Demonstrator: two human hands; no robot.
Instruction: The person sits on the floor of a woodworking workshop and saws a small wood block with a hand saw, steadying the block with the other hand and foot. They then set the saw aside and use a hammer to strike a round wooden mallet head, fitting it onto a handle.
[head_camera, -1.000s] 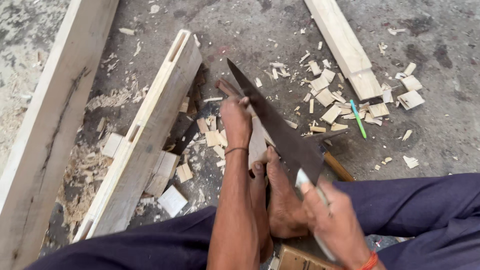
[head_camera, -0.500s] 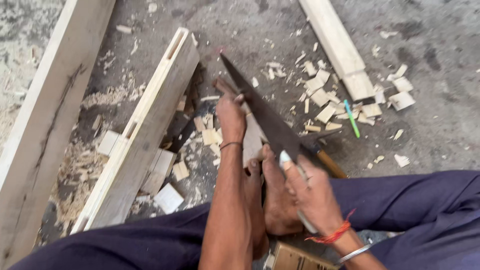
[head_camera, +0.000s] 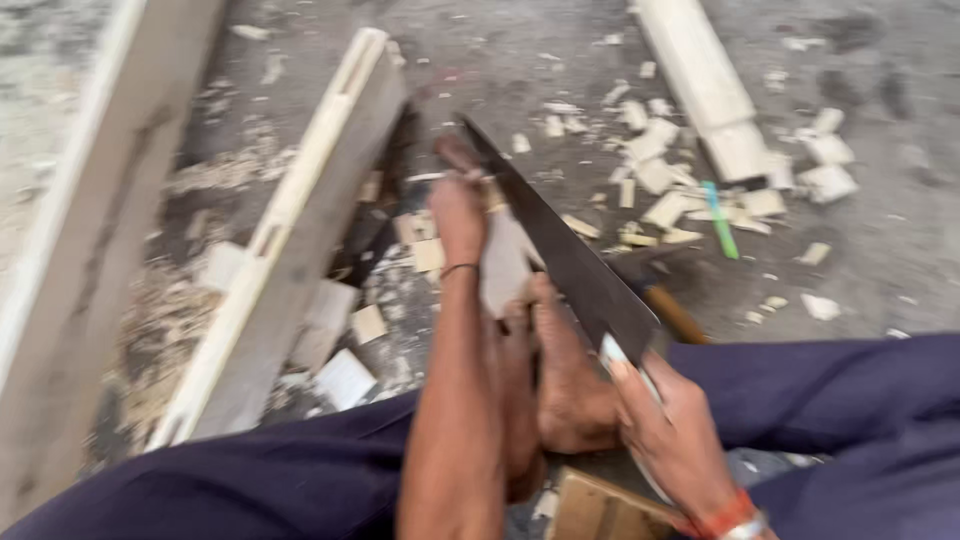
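Navy trousers (head_camera: 820, 400) — bare feet, red-orange wristband (head_camera: 722, 514).

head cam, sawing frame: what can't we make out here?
- Head view, whole frame: motion blur softens the saw blade, so its teeth cannot be read.
- Saw handle: covered by the right hand.
- Wood piece being cut: mostly hidden by the left hand, forearm and bare foot; the cut line is not visible.
- Wooden block at the bottom: cut off by the frame edge.
- Long frame piece: lower end hidden by the trouser leg.
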